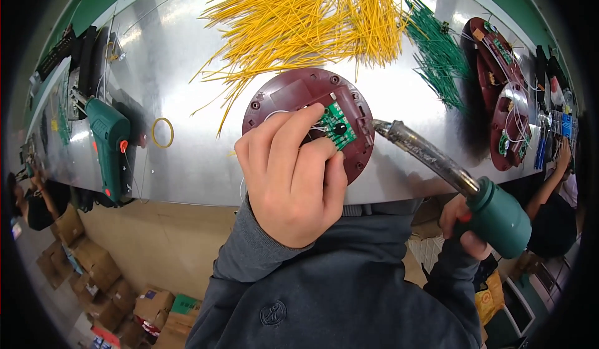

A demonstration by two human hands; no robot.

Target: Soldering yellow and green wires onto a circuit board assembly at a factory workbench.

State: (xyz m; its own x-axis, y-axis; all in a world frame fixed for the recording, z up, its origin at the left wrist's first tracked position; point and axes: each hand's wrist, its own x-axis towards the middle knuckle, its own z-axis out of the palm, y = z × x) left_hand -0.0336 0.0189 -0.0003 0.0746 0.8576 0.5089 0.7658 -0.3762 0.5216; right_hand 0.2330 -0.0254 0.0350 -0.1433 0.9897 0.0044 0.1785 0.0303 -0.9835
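On the counter (203,171), our left hand (290,174), grip unclear, bent over the circuit board (344,138) in the maroon housing (268,99); our right hand (450,215) held the soldering gun (490,208), best kept off the three-o'clock rim (367,111).

– What's the surface here?
– A metal table (193,177), with bright glare across its top
– And lying on it?
– Near the front edge, a round maroon shell (281,90); beyond it, a wide heap of loose yellow wires (306,31), with a smaller bunch of green wires (440,59) to the right
– What about the sides?
– On the left, a green pistol-shaped tool (109,127) and, near it, a thin yellow ring (155,140); over on the right, more maroon shells (483,68), close together
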